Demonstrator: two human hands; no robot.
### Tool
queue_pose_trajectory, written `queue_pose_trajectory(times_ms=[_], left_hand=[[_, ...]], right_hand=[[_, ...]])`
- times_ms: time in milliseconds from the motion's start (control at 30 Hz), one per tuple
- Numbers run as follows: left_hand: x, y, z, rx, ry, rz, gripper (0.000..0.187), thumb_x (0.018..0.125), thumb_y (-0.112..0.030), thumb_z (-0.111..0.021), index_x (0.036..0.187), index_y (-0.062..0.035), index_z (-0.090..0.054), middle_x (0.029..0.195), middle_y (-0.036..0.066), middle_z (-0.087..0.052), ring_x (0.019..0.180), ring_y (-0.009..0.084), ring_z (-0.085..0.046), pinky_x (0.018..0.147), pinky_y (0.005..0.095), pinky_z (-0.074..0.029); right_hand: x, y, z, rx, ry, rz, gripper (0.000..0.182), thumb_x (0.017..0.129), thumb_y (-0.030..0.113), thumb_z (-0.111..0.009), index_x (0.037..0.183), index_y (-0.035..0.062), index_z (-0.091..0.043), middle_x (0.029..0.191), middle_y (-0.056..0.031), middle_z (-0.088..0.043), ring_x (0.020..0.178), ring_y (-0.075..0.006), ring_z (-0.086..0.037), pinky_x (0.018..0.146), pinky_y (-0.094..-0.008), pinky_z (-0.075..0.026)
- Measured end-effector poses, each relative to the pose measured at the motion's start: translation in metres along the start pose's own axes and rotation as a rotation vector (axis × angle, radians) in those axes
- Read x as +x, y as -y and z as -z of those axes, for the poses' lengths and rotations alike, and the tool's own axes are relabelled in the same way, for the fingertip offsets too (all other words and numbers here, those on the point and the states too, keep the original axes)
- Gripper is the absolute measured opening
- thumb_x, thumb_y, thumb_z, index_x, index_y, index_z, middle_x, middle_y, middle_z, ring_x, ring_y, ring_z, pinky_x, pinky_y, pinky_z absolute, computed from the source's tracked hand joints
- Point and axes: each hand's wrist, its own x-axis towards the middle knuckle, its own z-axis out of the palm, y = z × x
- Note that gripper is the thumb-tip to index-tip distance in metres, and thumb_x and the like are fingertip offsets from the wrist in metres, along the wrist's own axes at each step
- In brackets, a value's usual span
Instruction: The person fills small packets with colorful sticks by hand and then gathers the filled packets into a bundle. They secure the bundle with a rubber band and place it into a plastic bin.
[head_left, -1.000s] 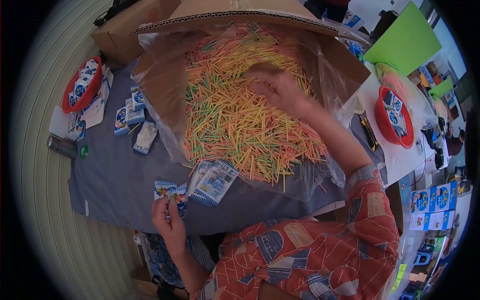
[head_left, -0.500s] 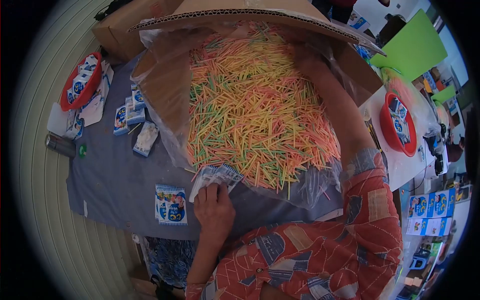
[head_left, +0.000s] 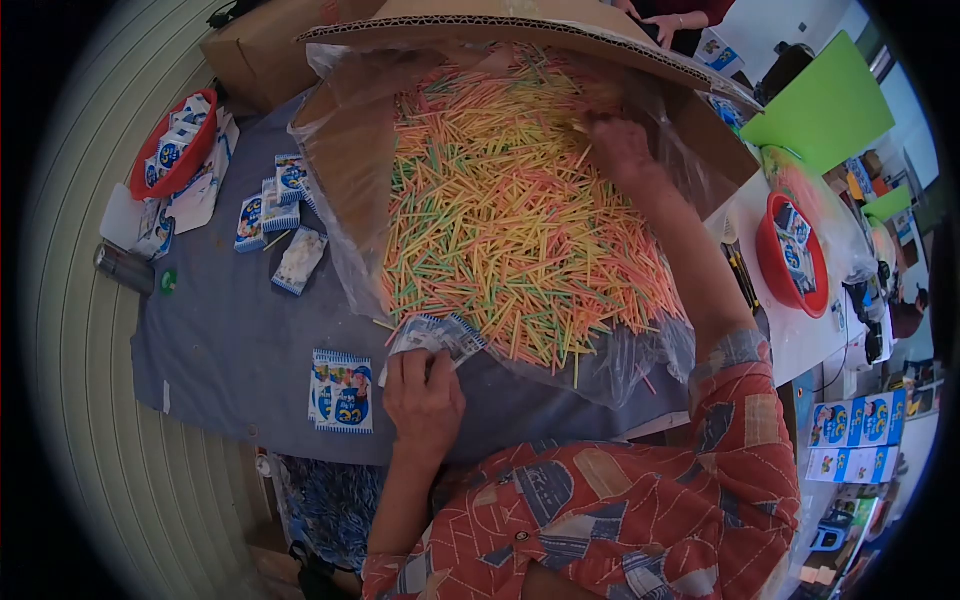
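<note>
My left hand (head_left: pixel 425 400) is at the front edge of the open carton, fingers bent and closed on small white-and-blue packets (head_left: pixel 440 335) lying fanned out. Pastel candy sticks (head_left: pixel 510 230) in pink, yellow and green fill the carton (head_left: pixel 345 165), which has a clear plastic liner (head_left: pixel 335 215). Over at the carton's right side, my right hand (head_left: pixel 618 150) is among the sticks, its fingers curled in at a few of them; the fingertips are partly hidden. Left of my left hand, more flat packets (head_left: pixel 341 392) lie overlapping on the grey cloth.
Several filled packets (head_left: pixel 272 212) lie left of the carton on the grey cloth (head_left: pixel 225 330). Red bowls with packets stand at left (head_left: pixel 206 150) and right (head_left: pixel 765 255). A dark flask (head_left: pixel 124 268) lies at the left edge. Another person's hands (head_left: pixel 668 25) show at the back.
My right hand has come into clearer view, lifted slightly from the sticks under the flap. My left hand stays at the packets. The view has shifted a little.
</note>
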Motion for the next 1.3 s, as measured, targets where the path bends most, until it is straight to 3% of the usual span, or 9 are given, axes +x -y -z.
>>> queue_pose_trajectory(times_ms=[333,400,533,600,900,967,1033,1100,1300], left_hand=[[-0.001,-0.005,0.01,0.009,0.065,0.043,0.014,0.08,-0.01,-0.069,0.093,-0.0036,-0.071,0.092,0.01,-0.059,0.084,0.0316,-0.059,0.067,0.0441,-0.048],[-0.001,0.0,0.011,-0.03,0.055,0.066,0.013,0.081,-0.01,-0.069,0.092,-0.0041,-0.071,0.093,0.009,-0.06,0.085,0.0318,-0.059,0.067,0.0442,-0.048],[0.004,0.008,0.011,-0.053,0.0,0.029,0.01,0.079,-0.008,-0.069,0.089,-0.0051,-0.071,0.092,0.008,-0.06,0.084,0.0306,-0.059,0.065,0.0433,-0.047],[0.007,0.006,0.01,0.034,-0.031,-0.032,0.01,0.079,-0.006,-0.069,0.088,-0.0054,-0.071,0.091,0.008,-0.06,0.083,0.0303,-0.059,0.064,0.0428,-0.047],[0.002,0.011,0.016,-0.003,-0.023,0.003,0.009,0.077,0.001,-0.072,0.084,-0.0026,-0.069,0.084,0.009,-0.062,0.073,0.0251,-0.061,0.062,0.0346,-0.049],[0.014,0.013,0.025,-0.574,0.025,0.317,0.013,0.08,0.004,-0.075,0.091,0.003,-0.069,0.088,0.009,-0.067,0.074,0.0163,-0.064,0.066,0.0283,-0.05],[0.032,0.01,0.014,-0.758,-0.022,0.326,0.012,0.081,0.005,-0.075,0.091,0.0042,-0.068,0.089,0.008,-0.068,0.077,0.0128,-0.063,0.068,0.0256,-0.049],[0.048,0.005,0.003,-0.935,-0.084,0.313,0.012,0.082,0.007,-0.075,0.091,0.0055,-0.067,0.091,0.007,-0.068,0.079,0.0094,-0.062,0.069,0.023,-0.049],[0.066,-0.009,-0.01,-1.315,-0.127,0.406,0.011,0.083,0.004,-0.075,0.093,0.0036,-0.07,0.088,0.005,-0.07,0.077,0.0084,-0.063,0.066,0.0237,-0.05]], right_hand=[[0.016,0.003,-0.039,-0.074,-0.432,0.223,0.046,0.083,0.011,-0.064,0.129,0.0123,-0.061,0.123,-0.0112,-0.067,0.113,-0.0327,-0.063,0.097,-0.0483,-0.048],[-0.004,0.008,-0.013,0.455,-0.743,0.306,0.025,0.084,0.014,-0.07,0.108,0.0081,-0.069,0.08,-0.009,-0.068,0.073,-0.0285,-0.066,0.074,-0.0437,-0.055],[-0.012,0.014,-0.009,1.049,-0.668,0.184,0.026,0.09,0.02,-0.071,0.112,0.0059,-0.068,0.063,-0.0061,-0.059,0.056,-0.0227,-0.058,0.06,-0.0369,-0.053],[-0.037,0.019,0.018,1.99,-0.189,-0.055,0.025,0.097,0.022,-0.065,0.113,0.003,-0.066,0.058,-0.0028,-0.054,0.055,-0.0188,-0.056,0.054,-0.0345,-0.049],[-0.057,0.052,0.018,2.102,0.001,0.077,0.052,0.108,0.046,-0.035,0.122,-0.0003,-0.055,0.082,-0.0121,-0.068,0.081,-0.0189,-0.066,0.078,-0.0316,-0.052],[-0.077,0.074,0.033,2.21,0.084,0.16,0.054,0.107,0.048,-0.034,0.121,-0.0002,-0.054,0.088,-0.0136,-0.069,0.088,-0.0204,-0.067,0.081,-0.0322,-0.052],[-0.099,0.096,0.051,2.317,0.191,0.25,0.056,0.107,0.05,-0.033,0.12,0.0,-0.054,0.093,-0.0151,-0.071,0.095,-0.022,-0.068,0.085,-0.0329,-0.053],[-0.112,0.113,0.066,2.212,0.224,0.475,0.057,0.105,0.053,-0.03,0.118,0.0024,-0.05,0.097,-0.0181,-0.071,0.112,-0.0357,-0.065,0.097,-0.0451,-0.051],[-0.125,0.141,0.056,2.072,0.099,0.606,0.06,0.104,0.056,-0.034,0.122,0.0008,-0.051,0.1,-0.0185,-0.072,0.106,-0.026,-0.067,0.095,-0.0396,-0.051]])
